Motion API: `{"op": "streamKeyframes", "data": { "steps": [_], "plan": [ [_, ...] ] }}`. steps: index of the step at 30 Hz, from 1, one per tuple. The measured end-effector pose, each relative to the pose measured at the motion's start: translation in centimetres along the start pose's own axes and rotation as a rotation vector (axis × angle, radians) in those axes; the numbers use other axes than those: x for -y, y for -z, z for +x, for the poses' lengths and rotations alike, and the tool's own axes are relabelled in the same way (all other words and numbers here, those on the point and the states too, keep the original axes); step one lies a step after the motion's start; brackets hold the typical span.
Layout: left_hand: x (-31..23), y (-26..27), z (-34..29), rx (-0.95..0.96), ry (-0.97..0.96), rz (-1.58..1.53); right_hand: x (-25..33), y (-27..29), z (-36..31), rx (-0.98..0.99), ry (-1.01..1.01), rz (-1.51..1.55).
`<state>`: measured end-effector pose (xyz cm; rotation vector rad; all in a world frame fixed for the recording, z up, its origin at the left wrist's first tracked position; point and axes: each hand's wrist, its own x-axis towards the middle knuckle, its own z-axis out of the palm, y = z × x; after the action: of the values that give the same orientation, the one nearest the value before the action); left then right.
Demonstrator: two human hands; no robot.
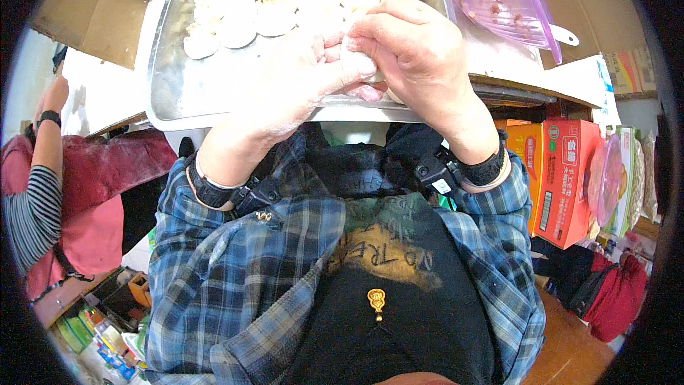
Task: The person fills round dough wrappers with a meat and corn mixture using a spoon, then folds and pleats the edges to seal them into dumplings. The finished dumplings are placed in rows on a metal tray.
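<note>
My left hand (303,89) and my right hand (417,46) meet over the near side of a metal tray (214,120). Both are dusted with flour, their fingers closed and pinching around a small pale piece of dough (377,77). Most of that piece is hidden by my fingers, so its shape cannot be told. Behind my hands, pale flattened dough pieces (274,16) lie close together in rows on the tray. Strong light washes out much of the tray and part of my left hand.
A purple plastic basin (531,18) with reddish bits stuck inside stands right of the tray, a white handle (564,36) at its edge. Cardboard (89,14) lines the back. Red and orange boxes (566,182) stand at the right. At the left is another person's arm (46,150).
</note>
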<state>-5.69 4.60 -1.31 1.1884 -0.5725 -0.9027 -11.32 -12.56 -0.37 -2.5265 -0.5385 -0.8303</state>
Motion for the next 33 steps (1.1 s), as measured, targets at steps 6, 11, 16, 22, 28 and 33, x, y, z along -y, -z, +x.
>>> {"op": "streamKeyframes", "data": {
  "steps": [6, 11, 16, 22, 28, 33],
  "plan": [
    [0.0, 0.1, -0.2, -0.058, -0.059, 0.019, -1.1, 1.5, 0.1, -0.11, -0.4, 0.557],
    [0.1, 0.0, 0.0, -0.081, -0.088, -0.215, -0.5, 2.1, -1.2, 0.005, -0.564, 0.709],
    [0.2, 0.1, -0.1, -0.072, -0.108, -0.199, 0.0, 1.3, -1.5, -0.046, -0.507, 0.513],
    [0.5, -0.2, 0.0, -0.153, -0.107, -0.139, 0.6, 1.2, -1.4, -0.154, -0.533, 0.658],
    [0.4, 0.0, 0.1, -0.133, -0.1, -0.234, 0.3, 1.2, -1.7, -0.119, -0.593, 0.702],
    [0.6, -0.1, 0.3, -0.122, -0.1, -0.121, 0.6, 0.5, -1.5, -0.091, -0.443, 0.47]
  ]
}}
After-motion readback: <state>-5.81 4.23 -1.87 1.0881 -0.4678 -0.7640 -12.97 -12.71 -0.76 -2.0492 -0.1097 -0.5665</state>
